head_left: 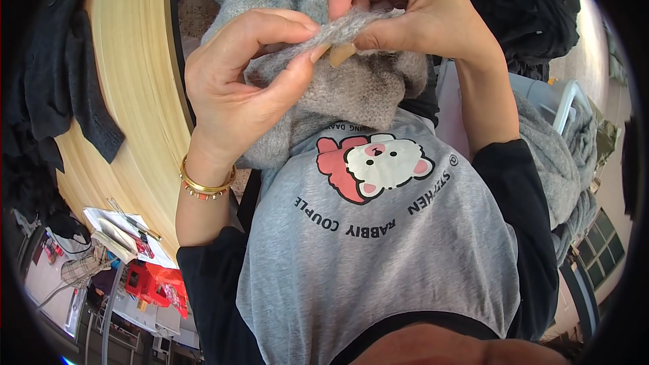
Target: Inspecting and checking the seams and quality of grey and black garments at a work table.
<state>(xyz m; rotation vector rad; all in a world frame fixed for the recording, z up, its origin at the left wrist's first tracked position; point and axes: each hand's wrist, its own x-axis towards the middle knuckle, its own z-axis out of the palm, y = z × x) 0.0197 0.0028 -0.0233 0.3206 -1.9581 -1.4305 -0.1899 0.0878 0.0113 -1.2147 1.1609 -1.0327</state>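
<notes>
Pale wood round bench (138, 94) curves down the left side with a dark garment (61, 88) draped over its edge, and lower left there's a floor-level clutter of papers (118, 230) and a red plastic thing (155, 284). More grey knitwear (568, 162) is heaped off to the right.

Both hands are up close to the chest working a fuzzy grey-brown knitted piece (345, 88), which hangs bunched in front of the grey printed shirt (378, 250). The left hand (236, 88), gold bangles on the wrist, has thumb and forefinger closed on a rolled edge of the knit. The right hand (412, 10) is pinched shut on the same strip a little further along, so the edge is stretched taut between them. A small tan tag or patch (341, 54) pokes out just under the pinch; can't tell exactly what it is.

My take on doing this bit well: keep the fingers close together so the fuzzy edge stays tight and readable, don't yank since loose knit like that distorts easily, and let the rest of the piece hang slack rather than dragging on the part being inspected
</notes>
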